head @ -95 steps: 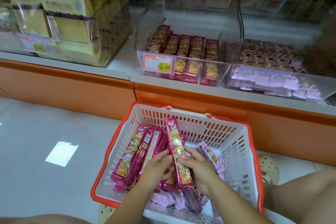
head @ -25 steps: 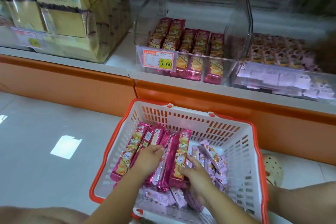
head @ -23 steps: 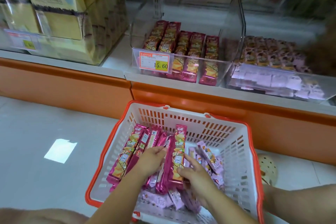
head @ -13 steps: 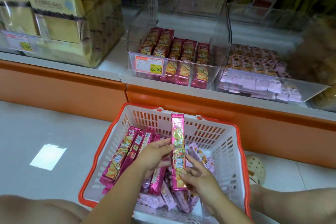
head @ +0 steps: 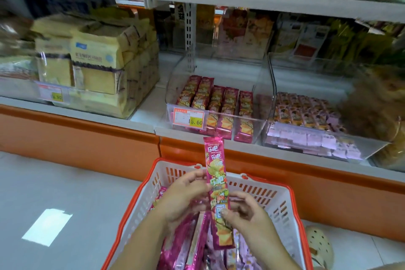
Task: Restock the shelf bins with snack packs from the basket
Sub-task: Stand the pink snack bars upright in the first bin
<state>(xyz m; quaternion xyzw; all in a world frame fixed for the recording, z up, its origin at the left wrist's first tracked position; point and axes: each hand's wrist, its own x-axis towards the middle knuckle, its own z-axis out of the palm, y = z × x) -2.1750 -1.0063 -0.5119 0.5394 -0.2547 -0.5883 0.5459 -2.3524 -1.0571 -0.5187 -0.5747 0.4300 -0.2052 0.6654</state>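
Long pink snack pack (head: 215,184), upright

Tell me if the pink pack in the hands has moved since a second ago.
Yes. The pink pack has risen: its top now clears the basket rim.

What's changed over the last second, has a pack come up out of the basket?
Yes. The long pink pack, leaning in the pile before, has been lifted upright, its top now above the basket rim. The left hand and right hand both pinch it. The shelf bin shows the same five rows; nothing added.
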